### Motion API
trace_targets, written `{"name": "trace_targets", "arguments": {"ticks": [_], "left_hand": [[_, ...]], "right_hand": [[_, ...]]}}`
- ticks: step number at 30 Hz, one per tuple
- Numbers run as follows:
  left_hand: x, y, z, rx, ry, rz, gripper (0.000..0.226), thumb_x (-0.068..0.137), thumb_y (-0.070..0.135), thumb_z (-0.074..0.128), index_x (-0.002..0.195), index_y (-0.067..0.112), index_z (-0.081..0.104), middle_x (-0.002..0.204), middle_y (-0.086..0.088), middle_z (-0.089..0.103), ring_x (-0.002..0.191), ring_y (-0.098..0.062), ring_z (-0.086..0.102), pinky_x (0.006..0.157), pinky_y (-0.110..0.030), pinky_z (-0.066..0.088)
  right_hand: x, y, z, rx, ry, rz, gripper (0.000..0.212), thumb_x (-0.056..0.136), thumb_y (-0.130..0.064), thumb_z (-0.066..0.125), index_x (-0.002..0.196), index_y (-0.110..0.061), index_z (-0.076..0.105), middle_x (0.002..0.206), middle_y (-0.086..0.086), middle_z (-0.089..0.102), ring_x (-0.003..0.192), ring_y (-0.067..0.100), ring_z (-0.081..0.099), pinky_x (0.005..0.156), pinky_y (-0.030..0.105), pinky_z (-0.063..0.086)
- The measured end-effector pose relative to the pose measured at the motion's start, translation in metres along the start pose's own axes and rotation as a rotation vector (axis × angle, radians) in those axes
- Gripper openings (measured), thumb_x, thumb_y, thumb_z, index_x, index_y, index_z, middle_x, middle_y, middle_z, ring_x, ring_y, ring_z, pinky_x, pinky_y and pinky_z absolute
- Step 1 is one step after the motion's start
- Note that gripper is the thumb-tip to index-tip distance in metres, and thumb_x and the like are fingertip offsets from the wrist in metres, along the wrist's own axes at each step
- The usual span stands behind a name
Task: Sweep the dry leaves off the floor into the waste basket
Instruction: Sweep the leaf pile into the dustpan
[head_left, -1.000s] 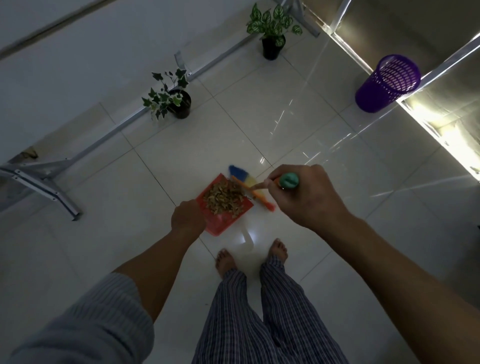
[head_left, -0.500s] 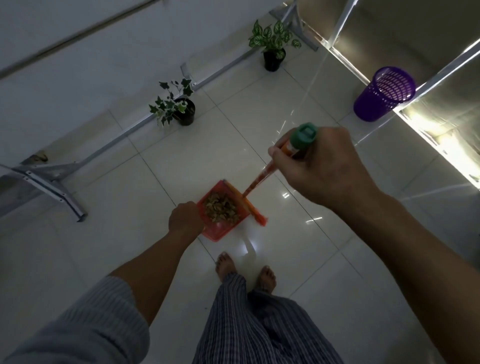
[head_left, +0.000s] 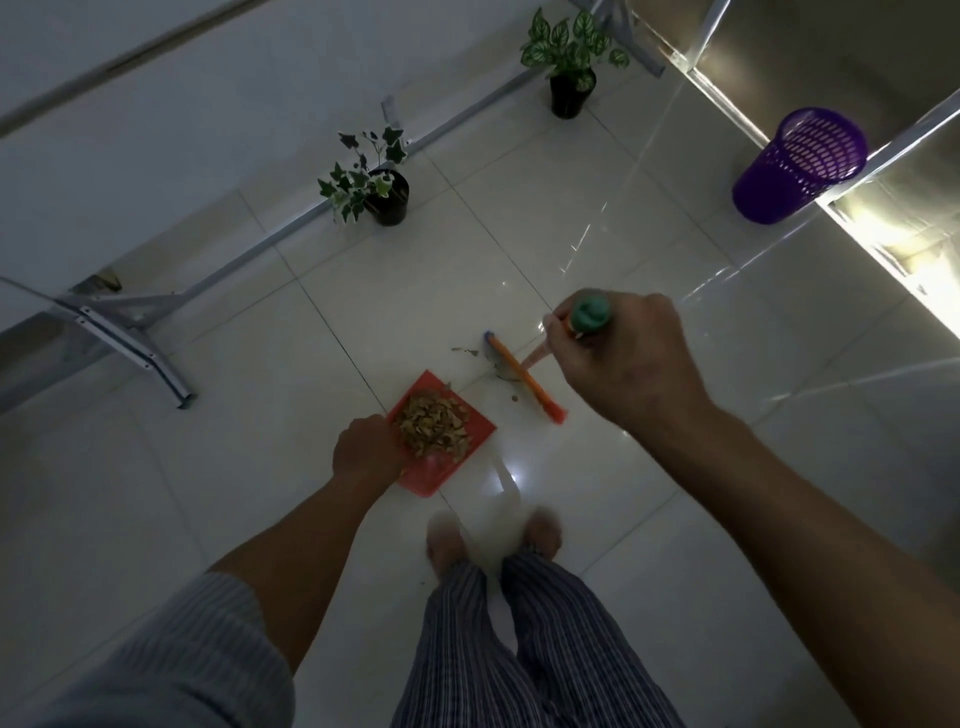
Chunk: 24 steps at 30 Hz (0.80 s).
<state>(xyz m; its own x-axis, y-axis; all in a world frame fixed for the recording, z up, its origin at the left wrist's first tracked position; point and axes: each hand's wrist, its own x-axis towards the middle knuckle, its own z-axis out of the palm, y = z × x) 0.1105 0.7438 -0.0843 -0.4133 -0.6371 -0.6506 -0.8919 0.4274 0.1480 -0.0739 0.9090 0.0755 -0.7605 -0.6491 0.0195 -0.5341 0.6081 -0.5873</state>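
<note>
Standing barefoot on glossy white floor tiles (head_left: 597, 218), looking down past striped trousers (head_left: 524, 639).

Gripping with the left hand (head_left: 366, 452), fingers curled round the hidden handle of a flat, square red plastic dustpan (head_left: 475, 423) lying on the floor just ahead of the feet. Holding in the pan a crumbly brown heap of dry leaves (head_left: 432, 425), piled toward the hand's side.

Clutching with the right hand (head_left: 623, 353), fingers wrapped tight round the green rubbery cap and orange shaft of a broom (head_left: 524, 376). Showing the broom's long, narrow orange head lying slantwise on the tiles just right of the pan, a blue tip at its far end; whether touching the pan, hard to tell.

Lying loose on the floor near that blue tip, a few small leaf scraps (head_left: 465, 352), apart from the pan.

Standing well apart at the far right, a purple plastic waste basket (head_left: 795, 171), round and tapered with a mesh wall. Sitting farther back beside a grey metal frame (head_left: 135, 332), two small leafy plants in black pots (head_left: 387, 200).
</note>
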Motion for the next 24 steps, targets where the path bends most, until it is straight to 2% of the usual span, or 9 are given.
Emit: {"name": "trace_targets", "arguments": {"ticks": [3, 5, 8, 11, 15, 18, 24], "left_hand": [[-0.005, -0.007, 0.0, 0.002, 0.009, 0.023, 0.03, 0.082, 0.017, 0.061, 0.101, -0.006, 0.057, 0.107, -0.025, 0.059, 0.101, -0.04, 0.058, 0.079, -0.038, 0.048], [-0.003, -0.014, 0.002, 0.006, 0.025, 0.04, 0.03, 0.085, 0.016, 0.057, 0.104, -0.007, 0.057, 0.11, -0.026, 0.058, 0.102, -0.041, 0.057, 0.081, -0.038, 0.048], [0.003, -0.024, 0.004, -0.005, 0.044, 0.049, 0.026, 0.087, 0.013, 0.052, 0.105, -0.005, 0.058, 0.11, -0.025, 0.059, 0.1, -0.04, 0.059, 0.079, -0.036, 0.049], [0.007, -0.032, -0.002, -0.036, 0.021, 0.05, 0.026, 0.084, 0.019, 0.061, 0.099, -0.002, 0.059, 0.105, -0.021, 0.061, 0.097, -0.038, 0.06, 0.074, -0.034, 0.048], [0.011, -0.045, -0.003, -0.029, 0.002, 0.035, 0.038, 0.074, 0.029, 0.075, 0.096, 0.004, 0.058, 0.101, -0.016, 0.062, 0.093, -0.033, 0.061, 0.072, -0.032, 0.049], [0.01, -0.053, -0.004, -0.027, 0.014, 0.016, 0.038, 0.075, 0.029, 0.074, 0.098, 0.004, 0.057, 0.103, -0.016, 0.06, 0.094, -0.033, 0.06, 0.074, -0.034, 0.05], [0.011, -0.065, -0.006, -0.021, 0.014, -0.006, 0.032, 0.077, 0.016, 0.064, 0.104, 0.001, 0.055, 0.108, -0.019, 0.056, 0.1, -0.036, 0.058, 0.082, -0.037, 0.052]], "right_hand": [[-0.017, -0.014, 0.027, 0.046, -0.006, -0.011, 0.02, 0.092, -0.03, 0.064, 0.083, -0.015, 0.074, 0.069, 0.003, 0.073, 0.064, 0.024, 0.069, 0.071, 0.036, 0.058], [-0.023, -0.024, 0.039, 0.093, -0.023, 0.02, 0.022, 0.092, -0.032, 0.064, 0.082, -0.015, 0.075, 0.068, 0.002, 0.072, 0.063, 0.021, 0.067, 0.067, 0.039, 0.057], [-0.03, -0.039, 0.046, 0.128, -0.062, 0.063, 0.019, 0.092, -0.032, 0.065, 0.084, -0.02, 0.076, 0.069, -0.003, 0.072, 0.062, 0.014, 0.066, 0.063, 0.035, 0.056], [-0.03, -0.057, 0.041, 0.146, -0.092, 0.051, 0.013, 0.09, -0.031, 0.067, 0.087, -0.022, 0.077, 0.07, -0.006, 0.072, 0.063, 0.011, 0.067, 0.061, 0.034, 0.057], [-0.009, -0.079, 0.02, 0.081, -0.097, 0.004, 0.013, 0.09, -0.032, 0.068, 0.089, -0.021, 0.076, 0.074, -0.007, 0.072, 0.066, 0.006, 0.068, 0.066, 0.03, 0.06], [0.006, -0.087, 0.004, 0.032, -0.103, -0.016, 0.015, 0.09, -0.036, 0.067, 0.093, -0.023, 0.074, 0.076, -0.01, 0.07, 0.067, 0.004, 0.067, 0.067, 0.026, 0.059], [0.013, -0.097, 0.004, -0.016, -0.126, -0.043, 0.021, 0.09, -0.039, 0.064, 0.095, -0.02, 0.073, 0.078, -0.006, 0.071, 0.069, 0.008, 0.068, 0.068, 0.032, 0.061]]}}
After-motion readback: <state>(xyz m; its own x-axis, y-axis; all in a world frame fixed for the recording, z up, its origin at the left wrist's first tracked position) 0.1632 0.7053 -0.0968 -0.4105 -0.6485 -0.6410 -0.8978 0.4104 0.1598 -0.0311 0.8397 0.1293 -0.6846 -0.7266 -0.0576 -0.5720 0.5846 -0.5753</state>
